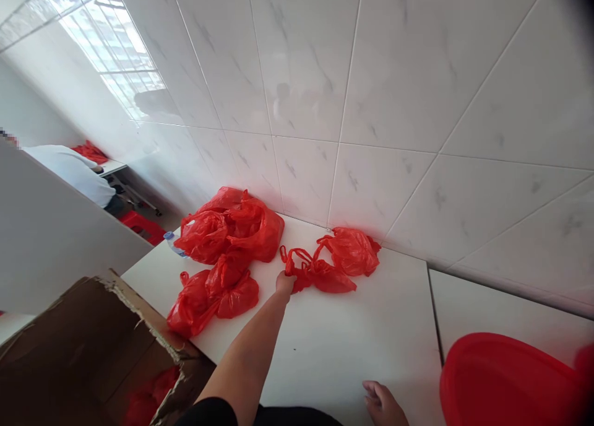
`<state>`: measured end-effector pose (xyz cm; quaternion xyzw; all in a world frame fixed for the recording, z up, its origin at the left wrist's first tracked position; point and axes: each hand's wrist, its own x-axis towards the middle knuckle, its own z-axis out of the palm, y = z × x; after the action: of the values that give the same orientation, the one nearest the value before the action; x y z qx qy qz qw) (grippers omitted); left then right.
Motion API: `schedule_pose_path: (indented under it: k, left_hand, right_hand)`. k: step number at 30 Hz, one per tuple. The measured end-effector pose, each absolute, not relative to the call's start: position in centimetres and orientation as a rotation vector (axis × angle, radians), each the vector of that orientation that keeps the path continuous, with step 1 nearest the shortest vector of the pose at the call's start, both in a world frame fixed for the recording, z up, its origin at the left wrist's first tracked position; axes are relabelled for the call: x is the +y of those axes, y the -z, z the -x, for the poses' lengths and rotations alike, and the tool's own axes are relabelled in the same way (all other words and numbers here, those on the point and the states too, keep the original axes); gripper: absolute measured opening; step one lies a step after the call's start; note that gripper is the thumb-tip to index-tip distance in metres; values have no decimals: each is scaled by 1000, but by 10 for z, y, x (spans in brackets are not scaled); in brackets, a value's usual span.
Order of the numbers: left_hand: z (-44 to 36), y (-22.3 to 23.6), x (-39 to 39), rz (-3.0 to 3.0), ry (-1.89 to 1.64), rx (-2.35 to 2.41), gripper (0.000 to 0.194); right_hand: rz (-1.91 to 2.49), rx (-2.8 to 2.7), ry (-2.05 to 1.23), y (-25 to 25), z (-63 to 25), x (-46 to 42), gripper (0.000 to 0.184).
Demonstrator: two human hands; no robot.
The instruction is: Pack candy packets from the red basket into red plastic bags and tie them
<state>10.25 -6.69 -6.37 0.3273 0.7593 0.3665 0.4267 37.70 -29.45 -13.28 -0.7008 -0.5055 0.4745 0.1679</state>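
My left hand (286, 283) reaches across the white table (366, 327) and grips the near end of a small red plastic bag (327, 277); its fingertips are partly hidden by the bag. Another red plastic bag (355, 251) lies just behind it, against the wall. To the left sit a large heap of red plastic bags (253, 225) and, in front of it, smaller tied-looking red bags (213, 296). Low at the table's front edge, my right hand (383, 402) hovers or rests with loosely curled fingers apart, holding nothing.
An open cardboard box (60, 339) with red bags inside stands at the lower left. A red plastic basin (501, 382) is at the lower right. A clear bottle (172, 241) lies by the heap. Beyond a grey partition (69, 240), a person in white (69, 166) sits at another table.
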Motion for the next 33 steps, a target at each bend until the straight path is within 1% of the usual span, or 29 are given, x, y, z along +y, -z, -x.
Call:
schedule_pose_path:
  k: [1,3,6,9,11,14,15,17,18,19,21,23,26,28,29,31,33]
  left_hand:
    - [-102,61,-65,-813,-955,1893,26]
    - [-102,53,-63,-832,-1066,1906,16]
    - [-101,32,-63,-894,-1248,1944,11]
    - [-102,9,-71,-977,-1361,1939,12]
    - [-107,-2,-81,-1104,-1403,1877,13]
    - [-122,-6,-108,-1519,-1436,1673,13]
    - [-129,-4,-119,-1672,-1422,1587,14]
    - [-144,3,-142,-1914,-1325,1416,19]
    - [-151,6,-154,-2003,-1241,1324,21]
    - [-157,7,-164,-2075,-1135,1230,25]
    - [-164,6,-179,-2135,-924,1086,40]
    - [-166,-2,-186,-2054,-810,1085,57]
    - [-170,-17,-186,-1763,-725,1206,62]
    - [-176,-25,-184,-1592,-652,1186,65]
    - [-180,-26,-183,-1508,-635,1162,62]
    - [-189,-26,-181,-1280,-669,1136,45]
    - [-194,-22,-178,-964,-773,1135,32]
  right_hand:
    - [1993,-1433,-1359,133,-377,-296,38]
    - [1989,-1417,-1382,135,-378,-297,38]
    - [1985,-1379,-1405,142,-376,-296,40]
    - [1910,-1337,-1412,137,-367,-289,41]
    - [1797,-1291,-1425,122,-356,-281,39]
    - [1572,-1146,-1468,78,-332,-265,40]
    - [1491,-1066,-1493,61,-324,-259,45]
    - [1360,-876,-1528,29,-311,-245,65]
    - [1329,-795,-1490,15,-308,-239,66]
    - [1320,-721,-1448,4,-306,-233,64]
    - [1315,-632,-1353,-10,-308,-226,55]
    - [1358,-628,-1260,-16,-314,-225,48]
    - [1426,-705,-1204,-17,-319,-231,41]
    - [1362,-794,-1240,-16,-317,-237,38]
    - [1305,-834,-1261,-15,-315,-240,37]
    - [1234,-842,-1290,-11,-314,-245,39]
    - [1265,-709,-1296,-4,-320,-250,44]
